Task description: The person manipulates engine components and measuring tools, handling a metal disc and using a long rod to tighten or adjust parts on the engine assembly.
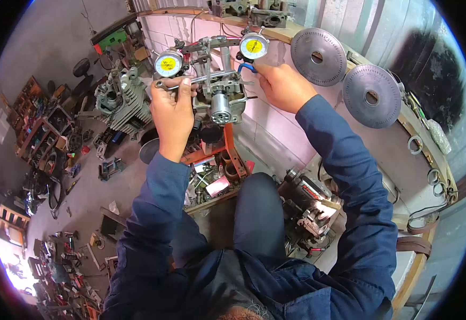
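Note:
Before me stands a metal engine part in a fixture, with a silver cylindrical piece (221,108) at its front. Two dial gauges with yellow centres are mounted on it: the left gauge (168,64) and the right gauge (254,47). My left hand (171,109) is closed round a long silver wrench (203,78), which lies across the part below the gauges. To the right, my right hand (283,85) is closed on a blue curved tool (247,67), just under the right gauge. Its fingertips and the tool's far end are partly hidden.
Two large graduated metal discs, one upper (329,61) and one lower (385,101), are at the right wall. A finned engine block (121,98) stands at the left. Below the fixture is an orange frame (232,146) over assorted parts. More machine parts (59,266) cover the lower left floor.

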`<state>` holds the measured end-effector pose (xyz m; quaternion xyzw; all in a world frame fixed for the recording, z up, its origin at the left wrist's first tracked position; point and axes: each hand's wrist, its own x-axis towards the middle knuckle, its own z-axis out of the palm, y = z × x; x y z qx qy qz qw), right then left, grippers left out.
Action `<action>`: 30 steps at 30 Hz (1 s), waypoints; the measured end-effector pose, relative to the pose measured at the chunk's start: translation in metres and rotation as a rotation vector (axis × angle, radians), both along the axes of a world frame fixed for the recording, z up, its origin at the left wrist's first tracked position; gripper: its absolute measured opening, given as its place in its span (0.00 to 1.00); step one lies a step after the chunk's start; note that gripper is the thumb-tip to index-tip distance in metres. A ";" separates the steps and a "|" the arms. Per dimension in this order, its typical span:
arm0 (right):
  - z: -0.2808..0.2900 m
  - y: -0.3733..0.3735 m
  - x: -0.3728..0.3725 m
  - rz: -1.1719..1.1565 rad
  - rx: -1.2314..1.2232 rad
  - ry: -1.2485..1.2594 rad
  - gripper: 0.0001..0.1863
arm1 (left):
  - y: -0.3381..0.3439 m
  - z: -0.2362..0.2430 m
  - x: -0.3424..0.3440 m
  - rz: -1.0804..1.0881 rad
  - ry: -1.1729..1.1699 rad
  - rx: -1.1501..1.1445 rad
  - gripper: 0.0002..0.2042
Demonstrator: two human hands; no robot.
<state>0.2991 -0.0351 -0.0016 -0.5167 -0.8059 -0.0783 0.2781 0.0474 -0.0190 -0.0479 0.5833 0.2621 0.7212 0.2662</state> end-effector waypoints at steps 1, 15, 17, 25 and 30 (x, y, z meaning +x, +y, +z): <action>0.000 0.000 0.000 -0.007 -0.004 -0.002 0.12 | 0.000 0.000 -0.001 0.001 -0.001 0.000 0.08; 0.009 -0.017 -0.041 -0.277 -0.057 -0.121 0.13 | 0.000 -0.003 0.008 0.019 -0.103 -0.003 0.08; 0.012 -0.022 -0.049 -0.298 -0.065 -0.122 0.12 | -0.004 -0.007 0.012 0.029 -0.064 0.007 0.09; 0.015 -0.025 -0.057 -0.353 -0.076 -0.103 0.11 | -0.030 -0.006 0.023 0.198 0.055 -0.041 0.09; 0.012 -0.022 -0.058 -0.346 -0.035 -0.076 0.11 | -0.039 -0.012 0.032 0.268 0.075 0.129 0.08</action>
